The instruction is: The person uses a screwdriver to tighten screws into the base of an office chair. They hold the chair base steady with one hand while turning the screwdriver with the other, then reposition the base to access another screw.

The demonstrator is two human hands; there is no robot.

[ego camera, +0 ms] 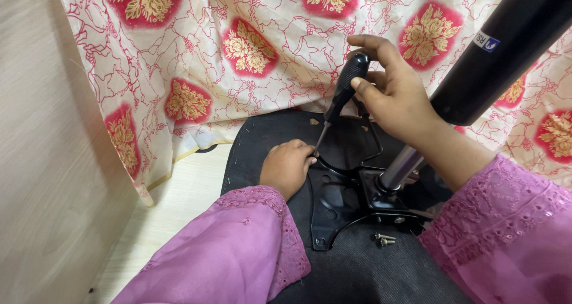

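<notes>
My right hand [390, 92] grips the black handle of a screwdriver [344, 89], whose thin shaft slants down to the left. Its tip meets the black metal bracket plate [333, 199] that lies on the black chair seat underside [268, 131]. My left hand [287, 166] rests on the seat with its fingertips pinched at the screwdriver tip by the plate's upper left corner. A black gas-lift cylinder [494, 53] with a silver rod [400, 167] rises from the plate toward the upper right. Pink sleeves cover both my arms.
Two loose screws [384, 239] lie on the seat just below the plate. A cream cloth with red and gold flower patches [238, 53] hangs behind the seat. A beige wall panel [47, 161] stands at the left, pale floor [179, 202] beside the seat.
</notes>
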